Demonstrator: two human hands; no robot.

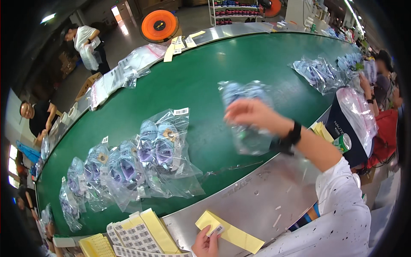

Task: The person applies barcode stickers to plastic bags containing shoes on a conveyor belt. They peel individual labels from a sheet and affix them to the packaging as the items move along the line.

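Note:
At the lower edge, my left hand (206, 243) pinches a yellow label backing strip (237, 234). A small white barcode label (217, 230) shows by its fingertips. My right hand (253, 114), smeared by motion and wearing a black wristband, is over a clear bag of light blue shoes (257, 91) on the green belt. Whether its fingers grip that bag is unclear. Left of it lies another bagged pair of blue and purple shoes (156, 147), with a barcode label (181, 111) on its upper corner.
More bagged shoes (122, 162) line the green conveyor belt (205, 64) on the left; others (317, 73) lie far right. Barcode label sheets (137, 233) rest on the near metal edge (257, 192). A green can (342, 142) stands right. Co-workers (87, 43) are around the belt.

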